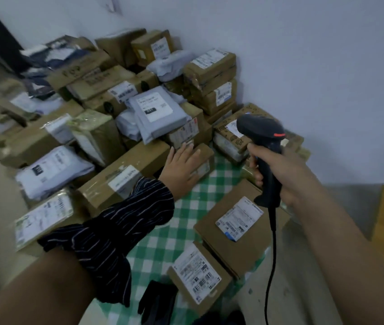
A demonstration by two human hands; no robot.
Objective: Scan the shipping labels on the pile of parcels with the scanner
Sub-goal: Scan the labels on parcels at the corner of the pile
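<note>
Holds the scanner (266,146) in a curled right hand (277,170), aimed at the parcels (153,109), and sets a flat left hand (181,167) on a small box (203,160) at the checked cloth's (162,231) far edge (likely to bare its label).

The left arm is stretched forward, the forearm covered by a dark striped sleeve (120,221). The left hand (181,167) is held palm down, fingers straight and slightly spread. The bare right arm is raised, and the handle of the scanner (262,130) is gripped by the right hand (280,170), fingers curled round it.
</note>
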